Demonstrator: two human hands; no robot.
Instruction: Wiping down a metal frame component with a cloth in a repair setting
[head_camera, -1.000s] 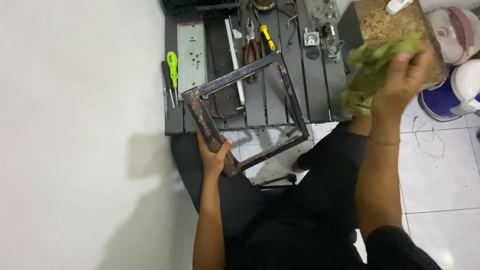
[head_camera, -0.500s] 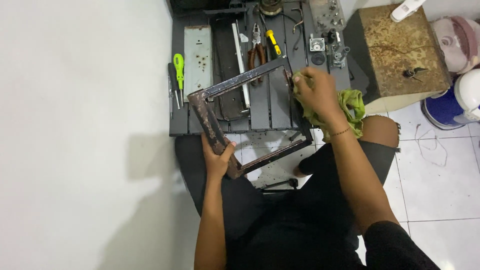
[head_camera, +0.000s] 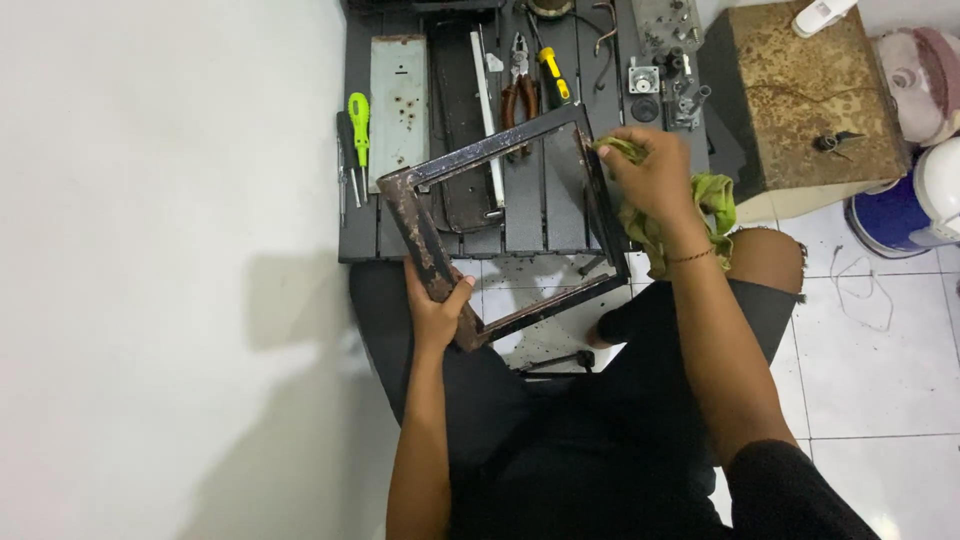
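A white wall filled the space to the outside of the left hand (head_camera: 437, 312), and a white tiled floor (head_camera: 880, 380) spread beyond the right hand (head_camera: 655, 175). Ahead of both hands stood a low desk of dark slats (head_camera: 530, 200). To the far side of the right hand sat a rusty brown metal box (head_camera: 800, 100), with a blue-and-white round container (head_camera: 900, 215) further out.

Between the hands was a large, rusty, dark rectangular metal frame (head_camera: 500, 230), held tilted above the desk's near edge and the person's lap. Its long sides ran from near-left to far-right, skewed against the slats; one corner pointed back at the left hand, the opposite one away toward the tools. The left hand was closed around the frame's near-left corner. The right hand was clenched on a crumpled green cloth (head_camera: 700, 205), pressed against the frame's far-right bar.

Through and past the frame lay a grey flat metal plate (head_camera: 398, 105), just ahead of the left hand, and a dark oblong tray (head_camera: 460, 120) partly hidden by the top bar. Smaller still were red-handled pliers (head_camera: 517, 85), a lime-green-handled screwdriver (head_camera: 358, 125), a yellow-handled screwdriver (head_camera: 553, 72) and small grey metal fittings (head_camera: 665, 70) just ahead of the right hand.
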